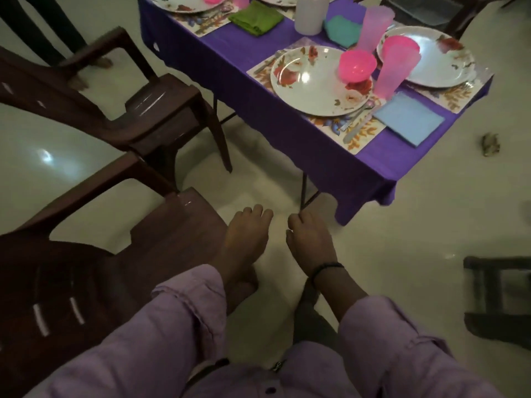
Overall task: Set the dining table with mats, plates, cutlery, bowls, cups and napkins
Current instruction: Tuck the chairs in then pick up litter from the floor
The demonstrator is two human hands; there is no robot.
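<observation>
Head view: no readable writing; left hand [248, 234] and right hand [309, 239] loosely curled, holding nothing

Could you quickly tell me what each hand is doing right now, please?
Left hand: open, fingers loosely curled, holding nothing, hanging beside the brown plastic chair.
Right hand: open, loosely curled, empty.

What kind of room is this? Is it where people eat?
Most likely a dining room in a home. A table with a purple tablecloth is laid with floral plates, pink cups and folded napkins, and brown plastic chairs stand beside it on a pale tiled floor.
</observation>
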